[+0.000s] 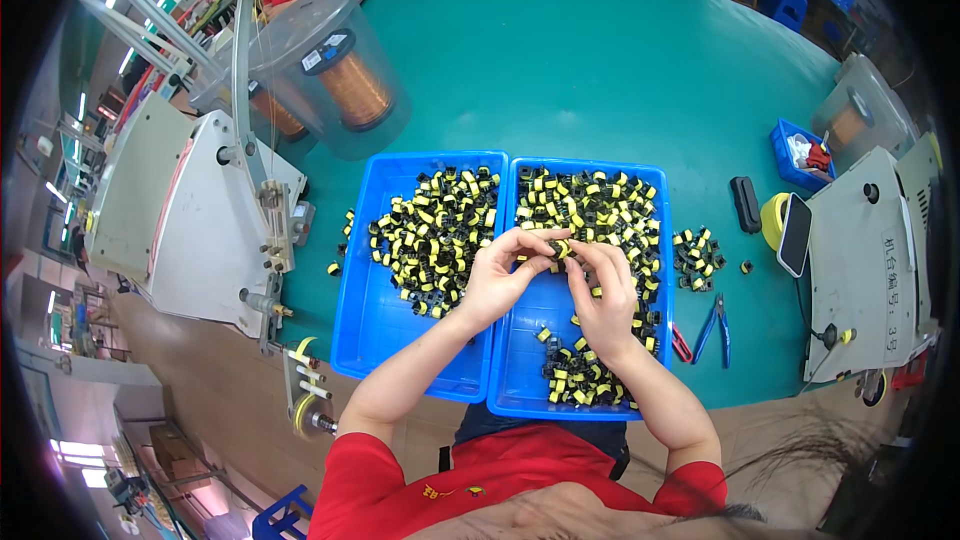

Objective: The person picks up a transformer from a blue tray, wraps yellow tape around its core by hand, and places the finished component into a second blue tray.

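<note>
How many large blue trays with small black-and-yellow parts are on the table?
2: the left tray and, beside it, the right tray. I see no sign of another one hidden.

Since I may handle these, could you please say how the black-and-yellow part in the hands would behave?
The part is probably light: fingertips hold it. Similar pieces have blocky outlines, suggesting they're fairly stiff and unlikely to roll.

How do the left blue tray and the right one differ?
The left tray holds one heap of parts; the right tray has parts at far and near ends. Bare bottom shows at the left tray's near end, but along the right tray's left side. The left forearm crosses the left tray; the right hand is over the right tray. Both are blue, holding black-and-yellow parts.
</note>
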Action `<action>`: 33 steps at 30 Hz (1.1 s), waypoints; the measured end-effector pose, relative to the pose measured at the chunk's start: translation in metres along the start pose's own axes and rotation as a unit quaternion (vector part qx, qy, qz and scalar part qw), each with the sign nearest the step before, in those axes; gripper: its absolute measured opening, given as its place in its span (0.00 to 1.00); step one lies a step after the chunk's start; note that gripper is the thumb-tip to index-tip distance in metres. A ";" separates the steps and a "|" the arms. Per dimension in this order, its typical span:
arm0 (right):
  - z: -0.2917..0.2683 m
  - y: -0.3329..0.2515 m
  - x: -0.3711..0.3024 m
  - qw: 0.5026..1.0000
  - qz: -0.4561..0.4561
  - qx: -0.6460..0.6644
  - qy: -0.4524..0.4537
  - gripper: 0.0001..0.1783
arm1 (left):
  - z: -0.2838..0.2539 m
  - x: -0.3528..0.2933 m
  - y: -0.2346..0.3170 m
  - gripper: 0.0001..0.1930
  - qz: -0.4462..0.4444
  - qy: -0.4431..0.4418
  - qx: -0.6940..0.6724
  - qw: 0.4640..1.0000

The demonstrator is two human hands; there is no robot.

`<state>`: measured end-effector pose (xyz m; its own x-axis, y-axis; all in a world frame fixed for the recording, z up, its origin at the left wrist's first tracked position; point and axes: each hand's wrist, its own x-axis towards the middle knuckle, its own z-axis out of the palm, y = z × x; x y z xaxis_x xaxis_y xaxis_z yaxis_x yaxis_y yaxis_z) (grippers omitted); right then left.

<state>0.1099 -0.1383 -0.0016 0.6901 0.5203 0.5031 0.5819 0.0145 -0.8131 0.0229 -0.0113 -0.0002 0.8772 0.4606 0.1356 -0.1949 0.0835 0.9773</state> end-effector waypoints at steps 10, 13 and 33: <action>-0.002 0.002 0.007 0.984 -0.154 -0.090 0.017 0.14 | 0.003 -0.001 -0.003 0.06 -0.001 0.006 -0.003 1.000; -0.002 0.001 0.007 0.984 -0.155 -0.086 0.018 0.13 | 0.003 -0.001 -0.006 0.06 0.010 0.016 -0.012 1.000; -0.001 0.012 0.004 0.977 -0.152 -0.149 0.008 0.12 | 0.004 -0.001 0.007 0.08 0.089 -0.033 0.246 0.965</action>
<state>0.1204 -0.1369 -0.0089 0.4708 0.5162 0.7154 0.8590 -0.0832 -0.5052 0.0223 -0.0144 0.0074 0.8779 0.3709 0.3028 -0.1276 -0.4284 0.8945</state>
